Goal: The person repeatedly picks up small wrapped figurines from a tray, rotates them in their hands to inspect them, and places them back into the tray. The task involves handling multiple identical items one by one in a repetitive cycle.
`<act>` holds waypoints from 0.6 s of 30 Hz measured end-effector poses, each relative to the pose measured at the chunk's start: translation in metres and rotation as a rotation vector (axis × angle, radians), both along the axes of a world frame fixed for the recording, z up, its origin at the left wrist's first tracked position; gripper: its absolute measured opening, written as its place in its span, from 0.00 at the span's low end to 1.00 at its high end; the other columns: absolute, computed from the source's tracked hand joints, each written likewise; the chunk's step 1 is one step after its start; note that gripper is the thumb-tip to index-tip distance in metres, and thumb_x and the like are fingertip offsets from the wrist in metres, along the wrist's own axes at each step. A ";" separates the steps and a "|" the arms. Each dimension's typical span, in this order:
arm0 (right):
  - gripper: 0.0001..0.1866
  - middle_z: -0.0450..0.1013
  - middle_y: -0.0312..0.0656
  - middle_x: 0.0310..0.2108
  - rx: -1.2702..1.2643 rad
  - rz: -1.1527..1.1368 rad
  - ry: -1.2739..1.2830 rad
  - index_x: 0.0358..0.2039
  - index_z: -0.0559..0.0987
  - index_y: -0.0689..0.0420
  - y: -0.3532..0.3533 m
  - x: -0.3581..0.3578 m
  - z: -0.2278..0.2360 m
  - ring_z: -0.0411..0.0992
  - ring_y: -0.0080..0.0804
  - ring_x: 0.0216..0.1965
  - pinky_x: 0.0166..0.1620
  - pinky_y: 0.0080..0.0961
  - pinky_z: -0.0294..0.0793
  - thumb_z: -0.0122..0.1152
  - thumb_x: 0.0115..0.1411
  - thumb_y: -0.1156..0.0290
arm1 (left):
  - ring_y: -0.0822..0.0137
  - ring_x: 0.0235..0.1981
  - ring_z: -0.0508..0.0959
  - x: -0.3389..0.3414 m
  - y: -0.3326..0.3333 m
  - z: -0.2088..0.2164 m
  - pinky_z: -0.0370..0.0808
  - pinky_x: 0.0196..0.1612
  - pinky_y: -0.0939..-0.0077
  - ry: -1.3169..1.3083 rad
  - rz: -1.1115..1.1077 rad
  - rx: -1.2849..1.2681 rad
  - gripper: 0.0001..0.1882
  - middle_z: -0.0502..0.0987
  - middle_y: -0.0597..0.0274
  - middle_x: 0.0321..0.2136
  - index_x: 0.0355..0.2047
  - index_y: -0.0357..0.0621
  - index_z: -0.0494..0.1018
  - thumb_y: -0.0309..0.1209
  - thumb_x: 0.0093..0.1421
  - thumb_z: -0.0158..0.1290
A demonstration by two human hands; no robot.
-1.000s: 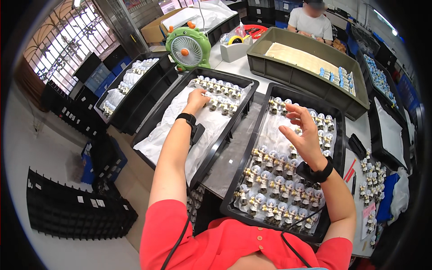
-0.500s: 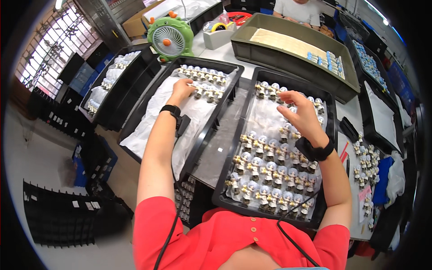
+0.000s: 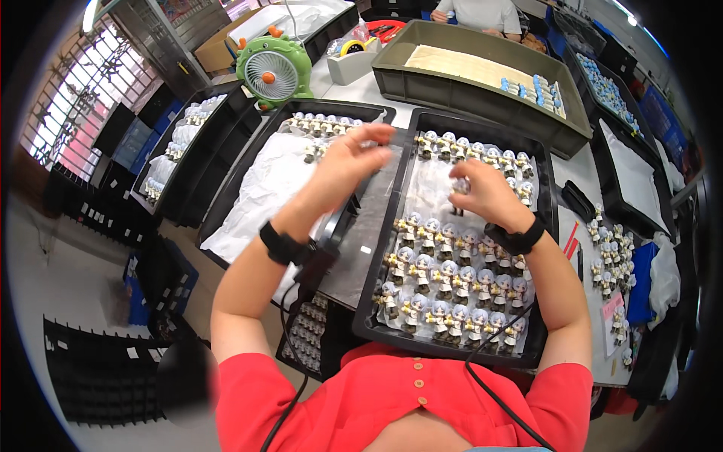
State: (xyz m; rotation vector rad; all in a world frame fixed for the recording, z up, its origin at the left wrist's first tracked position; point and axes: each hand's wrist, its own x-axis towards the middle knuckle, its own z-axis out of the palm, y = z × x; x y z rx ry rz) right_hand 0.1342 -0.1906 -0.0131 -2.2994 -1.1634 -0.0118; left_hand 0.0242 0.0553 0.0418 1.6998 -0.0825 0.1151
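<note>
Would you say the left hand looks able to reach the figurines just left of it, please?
Probably yes: the left hand looks open, and no cover shows over the figurines nearby.

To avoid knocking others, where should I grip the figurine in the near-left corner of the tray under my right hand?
Probably pinch the figurine from above by its rounded head: broad, exposed, while tray wall and neighbouring figurines crowd its sides.
</note>
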 end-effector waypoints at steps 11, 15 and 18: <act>0.22 0.73 0.39 0.44 0.671 0.311 0.117 0.43 0.75 0.57 0.018 -0.034 0.021 0.71 0.27 0.39 0.42 0.23 0.71 0.71 0.46 0.74 | 0.71 0.49 0.71 -0.030 -0.063 -0.025 0.70 0.51 0.73 0.164 -0.090 -0.523 0.28 0.68 0.59 0.52 0.60 0.44 0.57 0.34 0.63 0.51; 0.25 0.72 0.40 0.45 0.617 0.378 0.099 0.44 0.75 0.56 0.019 -0.029 0.018 0.71 0.29 0.41 0.42 0.23 0.72 0.73 0.44 0.71 | 0.69 0.47 0.74 -0.031 -0.060 -0.028 0.73 0.49 0.72 0.146 -0.053 -0.501 0.25 0.71 0.59 0.49 0.58 0.42 0.60 0.34 0.63 0.51; 0.29 0.70 0.41 0.47 0.575 0.395 0.039 0.47 0.74 0.56 0.020 -0.034 0.022 0.71 0.30 0.40 0.42 0.24 0.72 0.74 0.43 0.69 | 0.67 0.47 0.75 -0.031 -0.057 -0.034 0.74 0.47 0.71 0.121 -0.046 -0.497 0.24 0.71 0.58 0.49 0.57 0.40 0.60 0.33 0.62 0.52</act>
